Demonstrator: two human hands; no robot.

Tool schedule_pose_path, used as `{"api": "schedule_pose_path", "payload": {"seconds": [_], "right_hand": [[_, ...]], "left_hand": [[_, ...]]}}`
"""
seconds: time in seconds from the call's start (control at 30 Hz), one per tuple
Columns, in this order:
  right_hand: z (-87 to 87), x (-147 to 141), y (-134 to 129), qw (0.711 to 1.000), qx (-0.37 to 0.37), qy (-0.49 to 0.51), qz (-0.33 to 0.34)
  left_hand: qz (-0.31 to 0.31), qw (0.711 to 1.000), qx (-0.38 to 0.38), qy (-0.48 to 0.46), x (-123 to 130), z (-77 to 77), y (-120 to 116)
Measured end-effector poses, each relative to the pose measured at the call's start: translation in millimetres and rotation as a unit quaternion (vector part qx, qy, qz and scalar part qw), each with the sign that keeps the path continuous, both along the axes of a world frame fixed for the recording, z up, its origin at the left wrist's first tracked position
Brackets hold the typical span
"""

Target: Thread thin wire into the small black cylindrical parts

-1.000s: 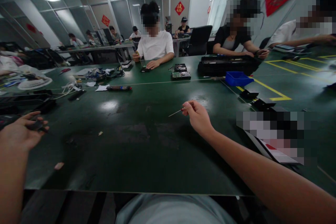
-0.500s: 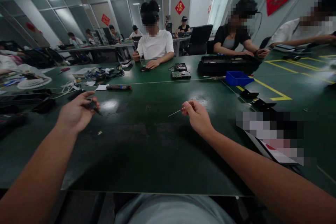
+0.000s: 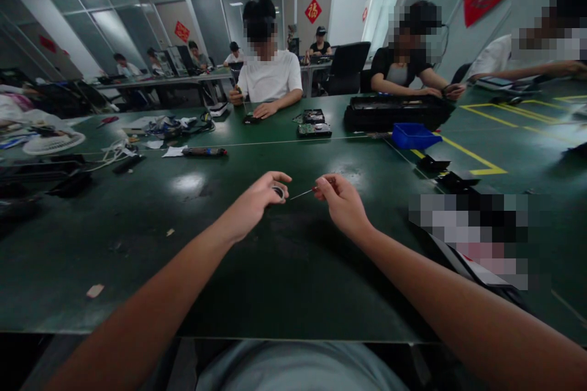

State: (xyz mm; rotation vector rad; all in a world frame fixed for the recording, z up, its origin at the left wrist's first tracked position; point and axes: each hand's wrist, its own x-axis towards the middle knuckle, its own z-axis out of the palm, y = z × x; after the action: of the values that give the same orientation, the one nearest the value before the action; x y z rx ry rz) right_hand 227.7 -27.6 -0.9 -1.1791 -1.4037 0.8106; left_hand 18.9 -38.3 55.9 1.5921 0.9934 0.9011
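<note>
The left forearm comes in from the lower left and slants up and away from the body, so that the left hand point(image 3: 257, 203) sits ahead of the torso, over the table point(image 3: 247, 293). Its fingers are bent and loosely gathered around a small part point(image 3: 278, 193), dark with a paler rim, and the forefinger reaches out above it toward the right hand point(image 3: 340, 198). How firmly the part is gripped, I cannot tell.

The right forearm slants in from the lower right, its back turned up. The right hand is closed in a narrow pinch, thumb against the curled forefinger, on the reddish handle of a tool point(image 3: 301, 194). The slim metal shaft points left and slightly down, its tip just beside the part; whether the two touch is unclear.

Beyond the left hand and to its left lies a dark cylinder point(image 3: 205, 151). Beyond the right hand are the circuit boards point(image 3: 314, 130); farther to its right stands a blue bin point(image 3: 416, 135), with black brackets point(image 3: 456, 182) nearer.
</note>
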Motion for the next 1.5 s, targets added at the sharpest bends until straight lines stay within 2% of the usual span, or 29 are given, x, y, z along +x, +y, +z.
{"api": "schedule_pose_path", "payload": {"seconds": [0.07,0.17,0.27,0.37,0.47,0.6,0.67,1.03,1.17,1.27,1.4,1.5], "right_hand": [[-2.3,-1.1,0.7,1.0,-0.001,-0.001,0.012],[-2.6,-2.0,0.1,1.0,-0.005,-0.014,0.018],[3.0,-1.7,-3.1,0.997,-0.025,-0.073,-0.002],[9.7,-1.3,-7.0,0.991,-0.043,-0.123,-0.006],[11.3,-1.8,-8.4,0.995,-0.034,-0.096,0.015],[7.5,-2.8,-6.5,0.999,0.002,0.037,0.035],[5.8,-3.3,-5.4,0.997,0.01,0.069,0.033],[-4.7,-6.1,-2.1,0.999,0.011,0.046,0.001],[-3.6,-5.0,-1.1,0.999,0.002,0.051,0.018],[3.2,-3.1,-3.2,1.0,-0.012,0.017,0.009],[13.1,1.0,-6.6,0.987,-0.058,-0.139,-0.049],[15.0,2.6,-7.4,0.98,-0.061,-0.182,-0.053]], "left_hand": [[-0.023,0.991,0.042,0.128,10.0,-14.5,-2.8],[0.0,0.958,0.128,0.258,11.7,-38.6,1.2],[0.027,0.933,0.188,0.306,1.6,-56.1,13.9],[0.021,0.924,0.21,0.32,-11.3,-63.9,27.9],[0.026,0.923,0.218,0.317,-18.9,-67.0,35.7],[0.076,0.934,0.202,0.283,-19.2,-69.1,36.3],[0.081,0.933,0.21,0.28,-17.4,-68.6,35.0],[0.046,0.932,0.235,0.273,-16.1,-67.4,32.6],[0.043,0.934,0.226,0.274,-16.3,-65.8,31.6],[0.043,0.935,0.223,0.273,-16.2,-64.2,30.7],[0.043,0.934,0.229,0.273,-17.7,-64.9,30.6],[0.039,0.932,0.237,0.271,-19.0,-66.0,31.0]]}}
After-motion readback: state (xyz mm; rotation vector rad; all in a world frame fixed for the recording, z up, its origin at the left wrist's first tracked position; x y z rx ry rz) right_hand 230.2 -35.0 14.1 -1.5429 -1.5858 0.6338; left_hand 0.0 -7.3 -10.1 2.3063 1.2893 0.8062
